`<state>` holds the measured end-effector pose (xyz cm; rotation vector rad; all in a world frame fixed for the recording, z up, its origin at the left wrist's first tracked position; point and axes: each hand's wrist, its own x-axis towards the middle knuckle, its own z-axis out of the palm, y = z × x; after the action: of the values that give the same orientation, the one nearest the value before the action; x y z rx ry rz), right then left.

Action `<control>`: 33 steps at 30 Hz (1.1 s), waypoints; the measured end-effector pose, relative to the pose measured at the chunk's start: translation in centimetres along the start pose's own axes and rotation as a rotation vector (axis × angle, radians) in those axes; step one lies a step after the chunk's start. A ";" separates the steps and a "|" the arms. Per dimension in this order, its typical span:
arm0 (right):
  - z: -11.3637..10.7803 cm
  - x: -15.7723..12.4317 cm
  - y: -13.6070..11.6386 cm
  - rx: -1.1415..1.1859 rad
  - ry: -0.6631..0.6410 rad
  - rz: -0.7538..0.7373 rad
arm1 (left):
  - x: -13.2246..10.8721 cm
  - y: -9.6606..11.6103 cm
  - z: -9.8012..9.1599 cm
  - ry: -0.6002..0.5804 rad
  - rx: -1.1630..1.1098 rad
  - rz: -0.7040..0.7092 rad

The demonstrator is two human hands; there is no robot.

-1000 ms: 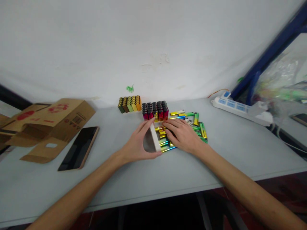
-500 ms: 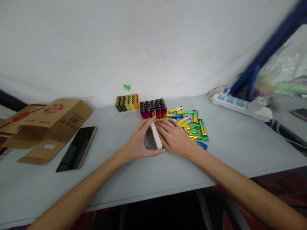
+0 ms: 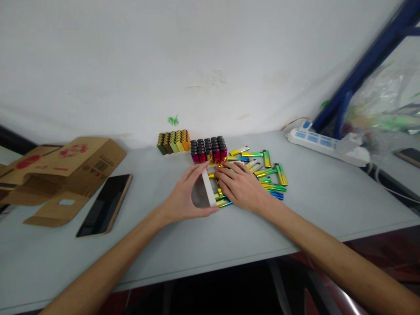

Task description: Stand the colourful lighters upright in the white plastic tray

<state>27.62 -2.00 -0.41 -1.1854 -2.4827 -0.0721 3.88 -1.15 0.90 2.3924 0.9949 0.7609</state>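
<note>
My left hand (image 3: 182, 197) grips a narrow white strip-like piece (image 3: 208, 188) by its two ends, thumb at the near end and fingers at the far end. Whether it is the side of a shallow tray I cannot tell. Just right of it, loose lighters (image 3: 223, 203) in shiny yellow, green and blue lie on the table. My right hand (image 3: 239, 186) rests over these lighters, palm down with its fingers stretched out. Behind both hands stands a block of upright pink-and-red lighters (image 3: 208, 151) with black tops.
Another upright block of green, brown and yellow lighters (image 3: 173, 142) stands by the wall. On the left are a phone (image 3: 104, 205) and an open cardboard box (image 3: 72, 166). A white power strip (image 3: 328, 144) lies at the right, near a blue metal frame (image 3: 364, 61).
The white piece has moved slightly left with my left hand. My right hand has shifted slightly right, away from it, and several lighters now show between them.
</note>
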 end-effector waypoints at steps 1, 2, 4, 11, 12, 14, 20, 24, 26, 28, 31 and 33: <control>0.0 0.0 0.0 -0.002 0.001 -0.001 | 0.0 0.0 0.0 -0.002 0.001 -0.004; -0.1 0.0 -0.1 -0.006 0.001 -0.001 | 0.0 0.1 0.0 -0.005 0.004 -0.007; -0.2 0.0 -0.3 -0.020 -0.002 0.004 | 0.0 0.2 0.0 -0.008 0.016 -0.009; 0.0 0.6 -1.7 -0.034 -0.014 -0.025 | 0.7 0.3 0.6 -0.021 0.035 0.015; 0.1 0.7 -1.7 -0.033 -0.018 -0.021 | 0.7 0.2 0.6 -0.020 0.034 0.012; 0.2 0.6 -1.5 -0.030 -0.017 -0.001 | 0.5 0.1 0.5 -0.016 0.026 0.005; 0.3 0.2 -0.7 -0.020 0.005 0.024 | -0.1 -0.3 -0.4 -0.023 0.000 0.012; 0.1 0.2 -0.6 -0.037 0.012 0.004 | -0.3 -0.7 -1.0 -0.049 0.018 0.019; 0.0 0.2 -0.6 -0.043 0.012 0.002 | -0.4 -0.9 -1.2 -0.062 0.027 0.008; -0.2 0.2 -0.5 -0.041 0.014 0.006 | -0.4 -1.0 -1.5 -0.069 0.028 -0.004; -0.3 0.1 -0.4 -0.030 0.017 0.006 | -0.5 -1.1 -2.1 -0.063 0.025 -0.019; -0.2 0.1 -0.3 -0.017 0.021 0.008 | -0.5 -1.5 -2.6 -0.048 0.036 -0.024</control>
<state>27.42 -2.18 -0.13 -1.1949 -2.4634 -0.1032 1.24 -0.10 1.83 2.4136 1.0242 0.6787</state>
